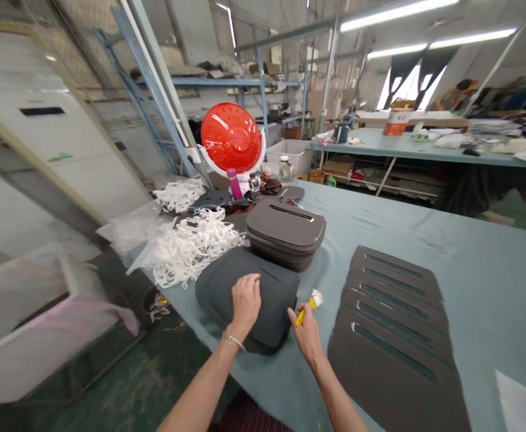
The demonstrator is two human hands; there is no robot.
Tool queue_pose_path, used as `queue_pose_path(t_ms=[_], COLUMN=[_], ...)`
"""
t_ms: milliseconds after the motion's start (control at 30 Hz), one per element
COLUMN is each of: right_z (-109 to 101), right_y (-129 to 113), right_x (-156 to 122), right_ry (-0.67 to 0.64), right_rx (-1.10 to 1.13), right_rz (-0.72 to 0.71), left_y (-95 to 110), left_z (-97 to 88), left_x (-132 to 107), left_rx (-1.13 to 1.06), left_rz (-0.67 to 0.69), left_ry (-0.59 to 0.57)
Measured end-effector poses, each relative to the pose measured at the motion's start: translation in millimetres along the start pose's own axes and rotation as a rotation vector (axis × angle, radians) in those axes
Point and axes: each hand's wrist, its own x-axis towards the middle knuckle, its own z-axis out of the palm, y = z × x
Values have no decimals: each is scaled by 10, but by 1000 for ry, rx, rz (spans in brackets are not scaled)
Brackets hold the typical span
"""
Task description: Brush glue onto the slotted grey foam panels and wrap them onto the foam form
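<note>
I recorded the right hand [307, 335] closed around a yellow brush [311, 304], bristles pointing away, just beside the dark stack [269, 315]. The left hand [246, 300] gripped nothing, fingers loosely bent on that stack. Beyond stood a grey stack [285, 229]; slotted panels [397, 339] overlapped rightward on the table [487, 282].

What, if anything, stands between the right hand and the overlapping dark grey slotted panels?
Nothing visible: only a strip of pale blue-green tabletop separates the right hand, which holds a yellow-handled, white-headed brush, from the panels.
</note>
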Motion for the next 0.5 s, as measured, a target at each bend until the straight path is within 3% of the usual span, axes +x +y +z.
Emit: queue_pose_path(t_ms=[100, 167, 233, 333, 500], right_z=[197, 247, 256, 226, 115], right_y=[-46, -48, -43, -32, -6], right_x=[70, 86, 87, 75, 14], right_ry=[46, 92, 149, 219, 285], right_rx=[61, 63, 41, 9, 3], right_rz=[74, 88, 91, 133, 200], left_y=[-390, -603, -714, -691, -444], left_z=[-110, -168, -198, -200, -206], left_x=[305, 452, 535, 559, 482], left_rx=[250, 328, 348, 366, 360], left_rz=[-213, -274, -245, -162, -61], left_ry=[112, 37, -57, -90, -88])
